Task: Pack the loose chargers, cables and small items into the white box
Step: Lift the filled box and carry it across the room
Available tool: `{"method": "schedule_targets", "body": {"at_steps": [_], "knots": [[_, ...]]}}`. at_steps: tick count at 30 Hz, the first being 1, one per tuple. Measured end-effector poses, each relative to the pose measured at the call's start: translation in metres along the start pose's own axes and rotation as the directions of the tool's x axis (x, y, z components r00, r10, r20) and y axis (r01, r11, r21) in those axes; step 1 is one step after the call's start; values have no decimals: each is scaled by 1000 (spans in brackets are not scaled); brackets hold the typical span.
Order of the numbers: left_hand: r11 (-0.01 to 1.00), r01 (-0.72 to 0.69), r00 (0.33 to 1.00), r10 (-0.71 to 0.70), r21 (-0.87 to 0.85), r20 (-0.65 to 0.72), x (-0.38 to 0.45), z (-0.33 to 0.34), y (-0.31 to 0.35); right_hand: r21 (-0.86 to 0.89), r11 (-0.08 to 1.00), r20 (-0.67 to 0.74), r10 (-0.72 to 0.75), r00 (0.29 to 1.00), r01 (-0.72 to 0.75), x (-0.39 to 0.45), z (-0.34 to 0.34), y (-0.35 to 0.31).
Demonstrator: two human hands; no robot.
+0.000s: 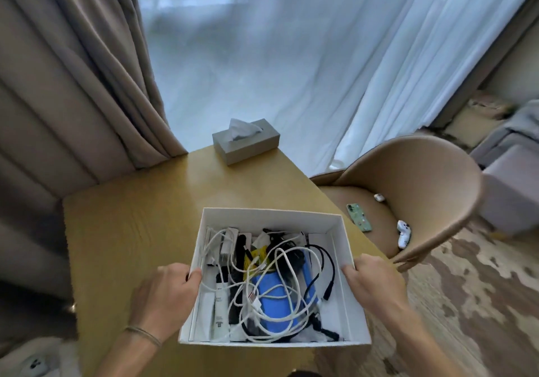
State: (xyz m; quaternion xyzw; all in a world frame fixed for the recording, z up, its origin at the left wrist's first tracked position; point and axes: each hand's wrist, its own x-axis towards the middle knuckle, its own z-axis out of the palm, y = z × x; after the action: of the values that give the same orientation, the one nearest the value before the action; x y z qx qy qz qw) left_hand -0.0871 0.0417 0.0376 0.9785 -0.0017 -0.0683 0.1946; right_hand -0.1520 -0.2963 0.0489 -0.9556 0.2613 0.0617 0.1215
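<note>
Packing seemingly done: white box (pixel 348 283), full of cables (pixel 271 283), is gripped by left hand (pixel 166 292) and right hand (pixel 376 283). Next: carried off surface (pixel 140 225), kept level.

window: far, sheer curtain (pixel 262 56), daylight
drape (pixel 73 70): left, beige
chair (pixel 408 196): right, tan
floor (pixel 466 303): patterned carpet
surface (pixel 131 231): wood

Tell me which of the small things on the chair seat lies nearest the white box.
The green phone, lying flat at the seat's table-side edge. The two small white items sit farther from the white box.
</note>
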Motion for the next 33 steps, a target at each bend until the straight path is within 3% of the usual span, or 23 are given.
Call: {"method": "schedule_targets", "body": {"at_steps": [7,13,21,33], "knots": [[979,-205,976,203,9,76,-19,7,44,66,966,-82,256,963,-251,-82,-21,58],[906,-422,891,419,-23,178,-60,27,101,126,867,-96,495,864,-483,-164,-21,129],[739,-664,688,662,-113,297,-157,65,174,199,691,-120,721,683,-695,-314,-1,222],[396,-911,317,849,-113,422,-401,145,254,379,314,-91,949,303,-870,-607,38,333]]}}
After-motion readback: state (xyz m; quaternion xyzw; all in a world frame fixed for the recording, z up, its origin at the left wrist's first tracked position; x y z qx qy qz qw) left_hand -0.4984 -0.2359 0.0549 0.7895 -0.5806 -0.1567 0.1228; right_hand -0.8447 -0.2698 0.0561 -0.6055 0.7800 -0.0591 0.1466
